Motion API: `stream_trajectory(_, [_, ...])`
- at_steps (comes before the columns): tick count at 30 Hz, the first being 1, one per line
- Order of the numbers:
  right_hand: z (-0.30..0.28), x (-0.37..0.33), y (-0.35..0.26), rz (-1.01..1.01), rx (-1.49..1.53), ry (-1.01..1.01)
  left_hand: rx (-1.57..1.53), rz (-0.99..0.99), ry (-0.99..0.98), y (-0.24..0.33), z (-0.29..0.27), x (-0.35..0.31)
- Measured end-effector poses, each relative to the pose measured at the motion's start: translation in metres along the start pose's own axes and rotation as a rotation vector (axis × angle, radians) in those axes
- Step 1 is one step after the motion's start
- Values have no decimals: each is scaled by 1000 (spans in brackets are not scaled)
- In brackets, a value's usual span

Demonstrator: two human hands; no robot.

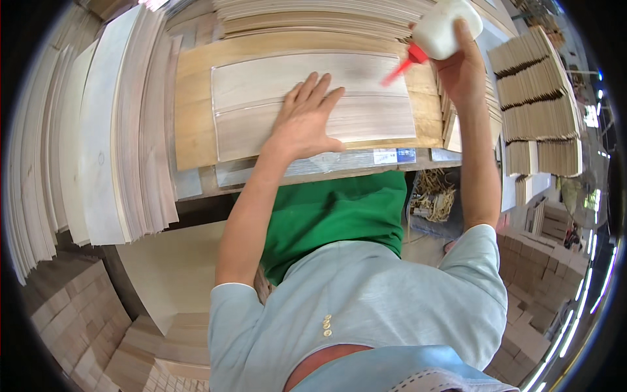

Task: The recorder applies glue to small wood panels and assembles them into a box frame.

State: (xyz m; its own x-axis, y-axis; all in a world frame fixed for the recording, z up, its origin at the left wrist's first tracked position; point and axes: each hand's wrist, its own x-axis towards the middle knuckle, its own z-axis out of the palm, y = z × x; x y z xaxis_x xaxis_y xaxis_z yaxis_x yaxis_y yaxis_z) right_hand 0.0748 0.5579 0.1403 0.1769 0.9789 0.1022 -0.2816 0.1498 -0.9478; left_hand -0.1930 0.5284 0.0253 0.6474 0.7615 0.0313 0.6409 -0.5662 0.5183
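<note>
A pale thin wooden panel (372,119) lies on a larger yellowish board (192,104) at the bench in front of me. Thin, shiny lines run along the panel's edges and across its middle. My left hand (305,121) rests on the panel with its fingers spread, holding nothing. At the upper right, my right hand (460,68) grips a white squeeze bottle (444,29) with a red nozzle (405,63). The bottle is tilted, its nozzle pointing down and left over the panel's right end. Whether the tip touches the wood I cannot tell.
Stacked thin boards (108,130) stand at the left, and another stack (307,16) lies behind the panel. Bundled wood strips (539,98) sit at the right. A small printed label (395,156) lies at the bench's front edge. Piled wooden blocks (78,326) fill the lower left.
</note>
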Motion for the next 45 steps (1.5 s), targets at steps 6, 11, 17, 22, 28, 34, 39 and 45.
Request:
stream_trajectory(6, [-42, 19, -32, -98, -1301, -164, 39, -1, -36, 2, -2, 1])
stream_trajectory(11, [-45, 62, 2, 76, -2102, -525, 75, 69, -40, -3, -4, -1])
stream_trajectory(17, [-33, 75, 31, 126, -2440, -693, 89, 65, -64, -1, -7, -3])
stream_trajectory(22, [-30, 71, 34, -29, -2435, -711, 111, 93, -41, -2, -6, -4])
stream_trajectory(28, [-15, 25, 30, -436, -1807, -606, 130, 95, -73, -1, -8, -1])
stream_trajectory(34, [-8, -50, 19, -394, -1395, -581, 151, 84, -124, 2, -17, -2])
stream_trajectory(39, [-20, -89, 18, -181, -1206, -487, 166, 86, -141, 1, -19, 0])
stream_trajectory(45, [-30, -122, 23, -93, -980, -366, 199, 57, -145, 11, -26, -4])
